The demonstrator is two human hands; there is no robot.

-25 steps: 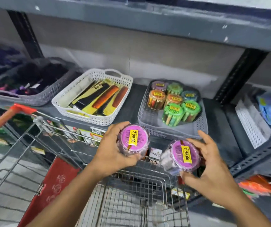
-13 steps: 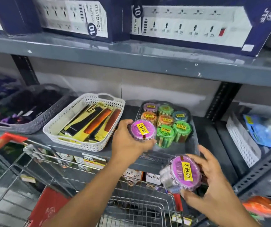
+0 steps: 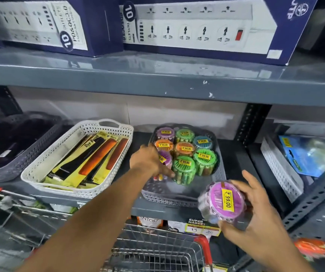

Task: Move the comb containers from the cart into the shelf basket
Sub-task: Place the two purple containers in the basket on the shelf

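presently the left hand [image 3: 147, 161] reaches into the grey shelf basket [image 3: 177, 195], its grip closed around a purple-lidded comb container [image 3: 165, 158] that sits at the basket's left side, touching a green-lidded container [image 3: 184, 169]. seven other round containers stand upright in the basket behind and beside it: purple [image 3: 165, 133], green [image 3: 185, 134], teal [image 3: 202, 142], two orange [image 3: 163, 145], and two more green, each with a yellow price sticker reading 99.00. the front part of the basket floor is bare.

right hand [image 3: 255, 216] holds a second purple-lidded comb container [image 3: 223, 202] in front of the shelf edge, above the cart [image 3: 157, 252], tilted so the lid faces the camera; grip clamped on its side, fingers [image 3: 250, 181] spread around it. image there is motion-blurred.

white perforated basket [image 3: 75, 160] left of the grey one holds dye brush packs [image 3: 91, 158]. dark grey basket [image 3: 4, 154] further left, contents unclear. upper shelf [image 3: 157, 75] carries power strip boxes [image 3: 197, 26].
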